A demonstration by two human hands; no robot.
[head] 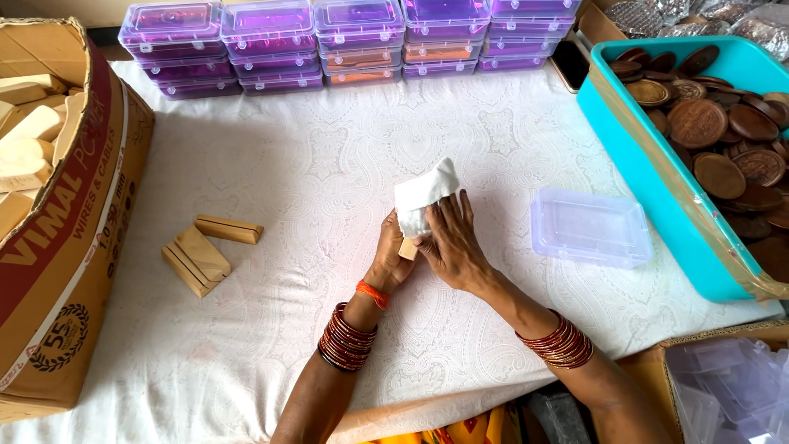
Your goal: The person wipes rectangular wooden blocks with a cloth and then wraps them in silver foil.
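White patterned tablecloth covers the work surface, and both hands meet at its middle over a small wooden block

Landmark is the clear plastic box lying shut on the cloth: just to its left the left hand is curled around the wooden block, only a corner of which shows, while the right hand lies over it with fingers closed on a white cloth that pokes up above the knuckles. Right of the box stands a turquoise tray heaped with brown round discs. Far to the box's left lie three loose wooden blocks, and beyond them a cardboard carton holds more. Behind the box, at the table's far edge, purple lidded boxes are stacked in rows
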